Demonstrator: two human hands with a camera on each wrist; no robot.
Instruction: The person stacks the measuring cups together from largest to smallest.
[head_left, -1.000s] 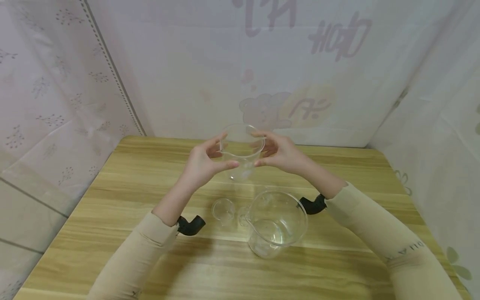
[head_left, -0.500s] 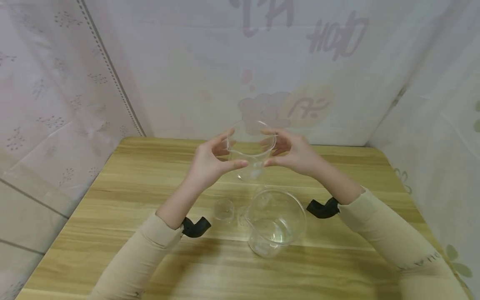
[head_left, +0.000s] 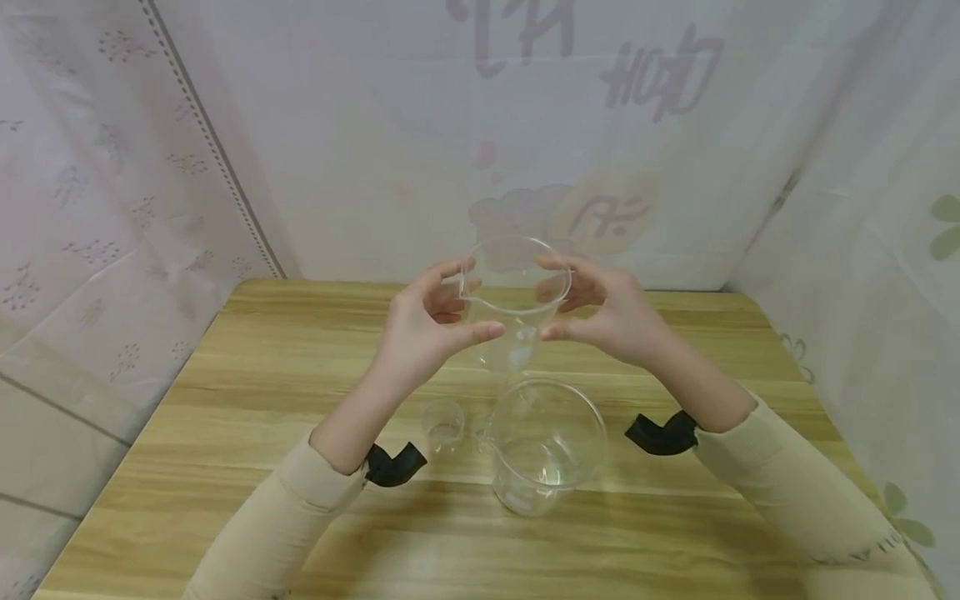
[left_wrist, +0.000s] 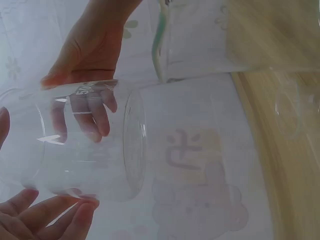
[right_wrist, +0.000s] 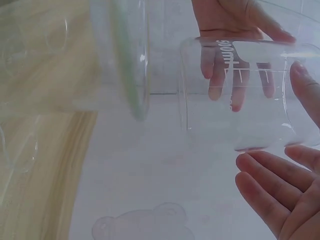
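Observation:
A clear glass beaker is held up off the table, mouth upward, between both hands; in the wrist views it carries a white "500ml" marking. My left hand grips its left side, thumb in front and fingers behind. On the opposite side my right hand holds it the same way. Below and a little nearer, a larger glass beaker stands upright on the table, its spout to the left. The held beaker is apart from it in the wrist views.
Left of the large beaker stands a small clear glass vessel. Another small glass piece is close to the large beaker, partly hard to make out. The wooden table meets hanging printed cloth at its back.
Both hands have carried the held beaker to the right and slightly toward the head camera. The large beaker and small glassware stay on the table.

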